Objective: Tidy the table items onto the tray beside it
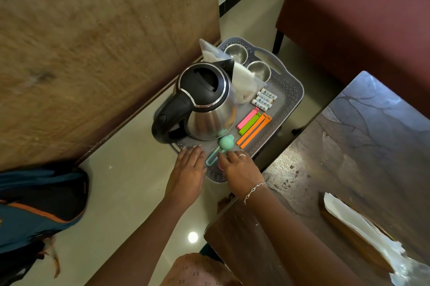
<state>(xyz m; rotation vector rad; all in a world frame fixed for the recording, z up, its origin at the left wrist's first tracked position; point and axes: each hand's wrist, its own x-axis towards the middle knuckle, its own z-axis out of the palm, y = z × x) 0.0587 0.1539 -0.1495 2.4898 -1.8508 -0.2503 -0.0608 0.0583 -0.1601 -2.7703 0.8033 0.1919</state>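
Note:
A grey perforated tray (293, 90) sits low beside the dark table (349, 160). On it stand a steel kettle (209, 111) with a black lid and handle, two steel bowls (236, 53), a clear plastic bag (244, 83), several white batteries (265, 99), and pink (247, 118), green (250, 124) and orange (254, 131) clips. A teal scoop-like tool (225, 142) lies at the tray's near end. My right hand (239, 169) curls over its handle, thumb and fingertips pinching it. My left hand (188, 167) rests flat, fingers straight, on the tray's near left edge.
A wooden panel (93, 53) rises left of the tray. A blue and orange backpack (39, 199) lies on the pale floor at the left. A maroon seat (360, 6) stands behind. White paper on a wooden piece (363, 227) lies on the table, with crumbs nearby.

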